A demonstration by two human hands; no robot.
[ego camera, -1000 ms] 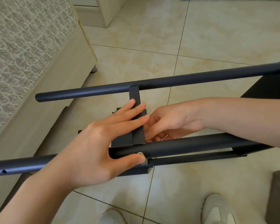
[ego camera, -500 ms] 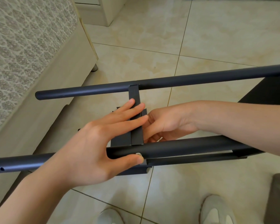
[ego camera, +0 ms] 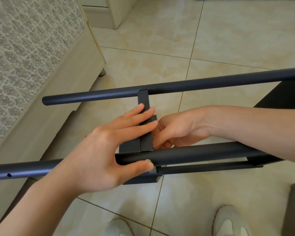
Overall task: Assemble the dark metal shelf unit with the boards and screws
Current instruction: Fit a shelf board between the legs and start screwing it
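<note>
While both hands keep the positions of half a second ago, the shelf frame [ego camera: 211,166] stays level above the tile floor [ego camera: 228,40], beside the bed [ego camera: 32,48]. Left hand [ego camera: 99,150]: grip open, straight fingers pressed flat on the crossbar [ego camera: 144,99], thumb on the near tube [ego camera: 203,152]. Right hand [ego camera: 179,130]: fingers curled behind the crossbar; whether this grip holds anything cannot be told. Count: two long tubes, namely the near tube and the far tube [ego camera: 211,82]; one crossbar; two hands; two shoes [ego camera: 228,222]

Right hand [ego camera: 177,132]: fingertips hidden behind crossbar [ego camera: 146,142].
Near tube [ego camera: 203,153]: left end cut by edge.
Shoes [ego camera: 228,222]: cut by bottom edge.
</note>
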